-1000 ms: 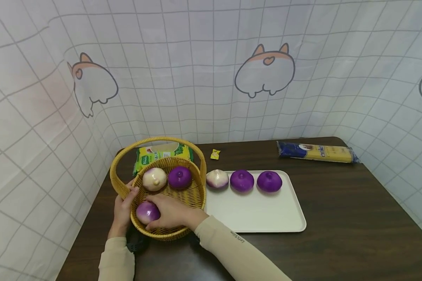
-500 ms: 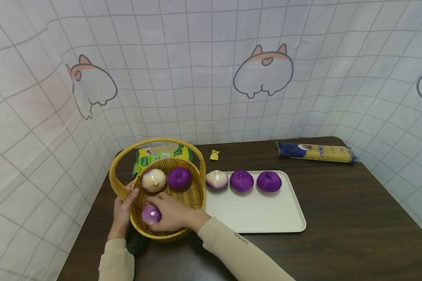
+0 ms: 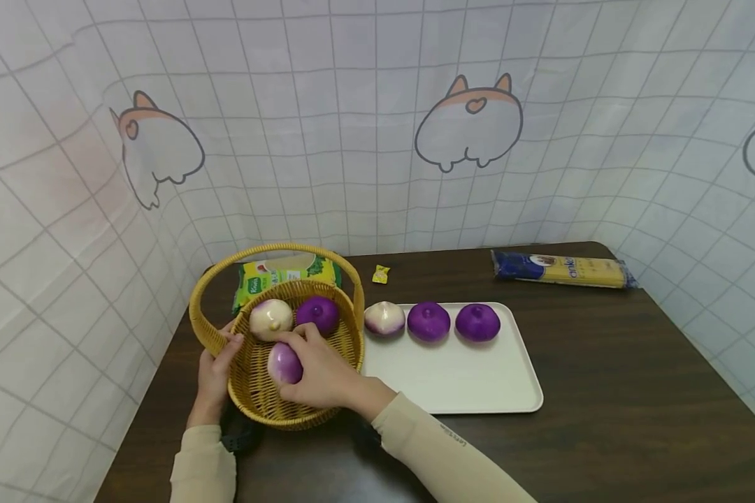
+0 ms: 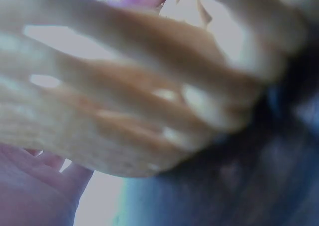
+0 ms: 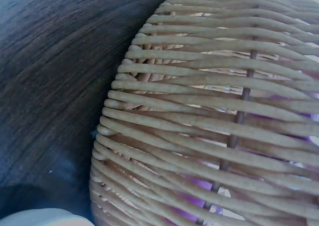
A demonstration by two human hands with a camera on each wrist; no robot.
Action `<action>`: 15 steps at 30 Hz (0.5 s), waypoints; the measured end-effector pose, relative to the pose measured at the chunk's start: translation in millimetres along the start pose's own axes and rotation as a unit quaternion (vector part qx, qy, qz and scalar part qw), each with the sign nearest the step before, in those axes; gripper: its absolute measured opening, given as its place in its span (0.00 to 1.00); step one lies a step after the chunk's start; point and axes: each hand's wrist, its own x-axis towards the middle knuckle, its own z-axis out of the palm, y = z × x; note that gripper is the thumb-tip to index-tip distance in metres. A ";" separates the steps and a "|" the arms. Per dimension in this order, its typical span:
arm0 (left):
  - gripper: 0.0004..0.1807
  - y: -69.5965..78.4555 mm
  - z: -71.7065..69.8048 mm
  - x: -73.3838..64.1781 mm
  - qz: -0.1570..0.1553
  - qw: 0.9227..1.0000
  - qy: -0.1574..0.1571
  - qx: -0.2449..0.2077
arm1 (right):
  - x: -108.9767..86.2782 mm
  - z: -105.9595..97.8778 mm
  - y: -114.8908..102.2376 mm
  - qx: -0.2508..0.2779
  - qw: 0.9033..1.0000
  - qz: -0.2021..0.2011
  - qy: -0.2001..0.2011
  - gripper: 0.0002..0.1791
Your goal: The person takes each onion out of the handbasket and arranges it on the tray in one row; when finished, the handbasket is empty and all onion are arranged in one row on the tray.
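Note:
A round wicker basket with a tall arched handle stands at the left of the table. My left hand holds its left rim by the handle's foot; in the left wrist view that hand shows beside the blurred weave. Inside the basket, my right hand grips a shiny purple-and-white onion between thumb and fingers. Behind it lie a whitish onion and a deep purple one. In the right wrist view, the basket wall hides the right hand.
Right of the basket, a white tray carries a whitish onion and two purple onions along its back. A green-yellow Knorr packet lies behind the basket. Farther right are a small yellow wrapped piece and a long blue-yellow packet.
My right hand has moved the onion it grips from the basket's front left toward its middle. The left hand stays on the rim. The whole head view has shifted slightly.

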 end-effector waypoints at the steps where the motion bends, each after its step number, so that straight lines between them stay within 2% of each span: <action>1: 0.15 0.2 -0.3 0.2 -0.001 1.000 0.001 0.000 | -0.8 -0.7 0.0 0.004 1.000 0.002 0.005 0.43; 9: 0.15 -0.6 -0.9 1.5 -0.003 1.000 -0.002 -0.001 | -10.2 -2.9 3.0 0.043 0.998 0.011 0.049 0.41; 15: 0.15 -0.2 -0.2 1.2 -0.002 1.000 0.001 -0.004 | -16.1 -6.0 3.1 0.075 0.996 0.017 0.054 0.44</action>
